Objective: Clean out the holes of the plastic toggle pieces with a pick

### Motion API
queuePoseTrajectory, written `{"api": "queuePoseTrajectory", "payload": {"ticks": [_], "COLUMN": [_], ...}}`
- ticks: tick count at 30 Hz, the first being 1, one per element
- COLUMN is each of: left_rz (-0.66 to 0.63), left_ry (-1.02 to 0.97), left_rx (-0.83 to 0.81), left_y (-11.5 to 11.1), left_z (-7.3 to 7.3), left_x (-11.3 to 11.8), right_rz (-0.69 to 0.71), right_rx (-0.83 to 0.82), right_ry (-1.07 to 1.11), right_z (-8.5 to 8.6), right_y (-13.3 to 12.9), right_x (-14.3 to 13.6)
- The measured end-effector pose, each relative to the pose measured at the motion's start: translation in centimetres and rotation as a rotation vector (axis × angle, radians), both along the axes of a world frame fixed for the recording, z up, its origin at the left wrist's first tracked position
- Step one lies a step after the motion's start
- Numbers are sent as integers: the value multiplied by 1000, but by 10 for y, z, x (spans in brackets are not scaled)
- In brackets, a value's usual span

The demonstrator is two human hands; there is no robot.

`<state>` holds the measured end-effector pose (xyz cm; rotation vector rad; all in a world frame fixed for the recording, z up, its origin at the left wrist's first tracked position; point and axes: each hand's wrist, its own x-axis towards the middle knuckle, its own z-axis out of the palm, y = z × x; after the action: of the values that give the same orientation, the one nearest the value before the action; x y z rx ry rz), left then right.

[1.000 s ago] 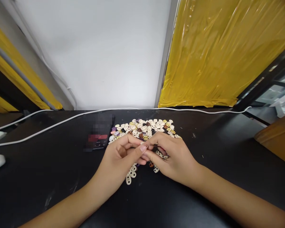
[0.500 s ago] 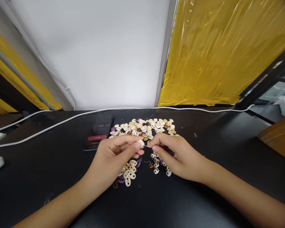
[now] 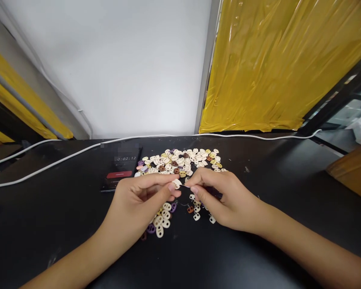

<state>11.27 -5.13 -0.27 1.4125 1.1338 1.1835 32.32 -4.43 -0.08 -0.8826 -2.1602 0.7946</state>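
Between the thumb and fingers of my left hand (image 3: 147, 194) is a small cream oval plastic piece with holes (image 3: 176, 184). My right hand (image 3: 219, 194) pinches a thin shiny wire-like piece (image 3: 185, 186), whose tip meets the cream piece's right edge; whether it goes into a hole I cannot tell. Under the left hand lies a group of oval two-hole pieces (image 3: 159, 231), cream, yellow, purple and brown. Small squarish pieces with thin stems (image 3: 196, 216) lie beneath my right hand, which partly hides them.
Behind my hands spreads a heap of mixed oval pieces (image 3: 185, 156). A phone showing a timer (image 3: 119, 166) lies left of it. A white cable (image 3: 87, 148) runs along the back of the black table (image 3: 180, 265). A cardboard box (image 3: 353, 172) stands at right.
The cream piece has turned so its holed face shows more, with the wire tip now against its edge. The view has shifted slightly; both hands keep their pinch.
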Motion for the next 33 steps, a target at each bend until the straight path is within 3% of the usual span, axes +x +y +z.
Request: {"api": "queuePoseTrajectory", "payload": {"ticks": [6, 13, 23, 28, 33], "left_rz": [-48, -195, 40, 18, -79], "left_ry": [26, 54, -130, -139, 6], "left_rx": [-27, -40, -101, -149, -96], "left_y": [-3, -4, -4, 0, 2], "left_z": [0, 4, -2, -2, 1], "left_x": [2, 1, 12, 11, 9], "right_rz": [-2, 35, -132, -121, -100], "right_rx": [24, -116, -319, -364, -360], "right_ry": [-59, -17, 280, 281, 220], "right_z": [-1, -3, -18, -14, -12], "right_y": [1, -3, -12, -9, -3], "right_x": [2, 0, -28, -24, -18]}}
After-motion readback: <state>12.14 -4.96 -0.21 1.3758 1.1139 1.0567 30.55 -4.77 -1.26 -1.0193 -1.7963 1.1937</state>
